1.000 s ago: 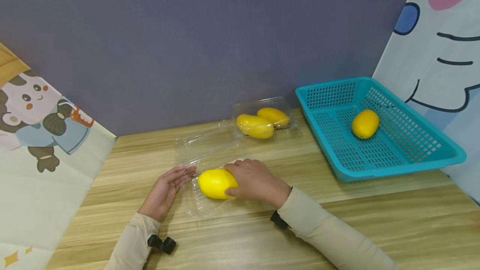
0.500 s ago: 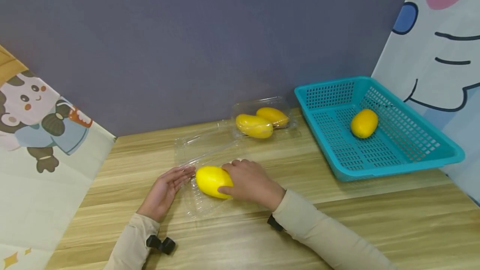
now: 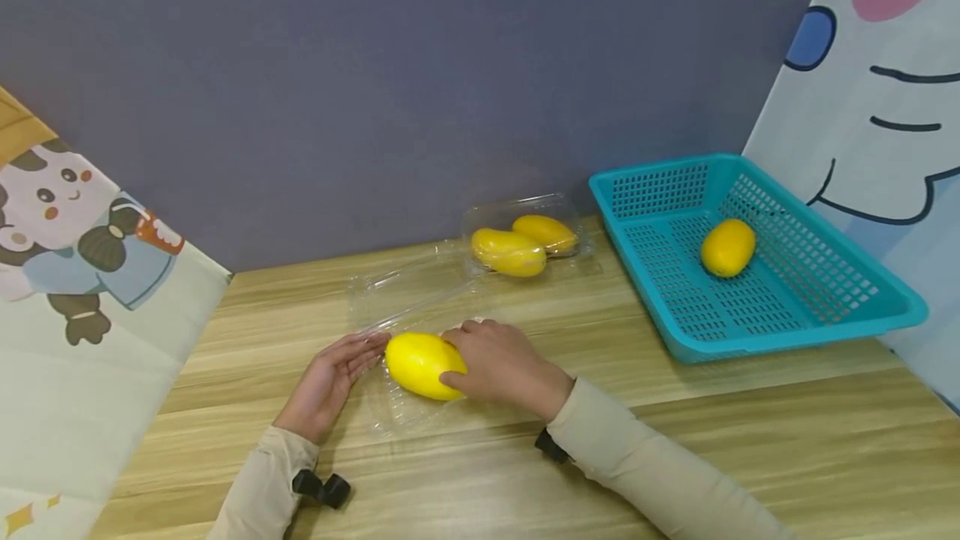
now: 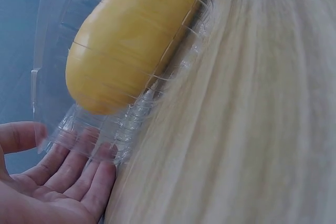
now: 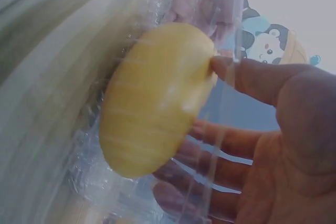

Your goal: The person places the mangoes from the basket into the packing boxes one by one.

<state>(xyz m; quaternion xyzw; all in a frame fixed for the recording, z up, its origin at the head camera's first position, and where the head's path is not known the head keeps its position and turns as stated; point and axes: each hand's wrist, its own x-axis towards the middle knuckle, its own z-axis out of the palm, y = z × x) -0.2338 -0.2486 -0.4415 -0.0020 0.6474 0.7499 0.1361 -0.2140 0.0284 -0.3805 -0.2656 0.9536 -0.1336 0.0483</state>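
A yellow mango [image 3: 425, 366] lies in the near half of a clear plastic clamshell box [image 3: 390, 415], whose lid is folded back behind it. My right hand [image 3: 498, 365] grips the mango's right end from above, thumb on the near side. In the right wrist view the mango [image 5: 157, 100] shows through the clear wall, with thumb and fingertips against it. My left hand [image 3: 333, 377] rests at the box's left side, fingers extended. In the left wrist view these fingers [image 4: 79, 177] lie against the outside of the plastic, thumb apart from them.
Behind the open box, another clear box [image 3: 573, 207] holds two mangoes [image 3: 508, 252] against the grey back wall [image 3: 375, 90]. To the right, a teal plastic basket [image 3: 660, 327] holds one mango [image 3: 728, 247]. Everything stands on a wood-grain table [image 3: 480, 490].
My right hand has shifted a little left with the mango, whose left end now sits closer to my left fingertips. My left hand has hardly moved.
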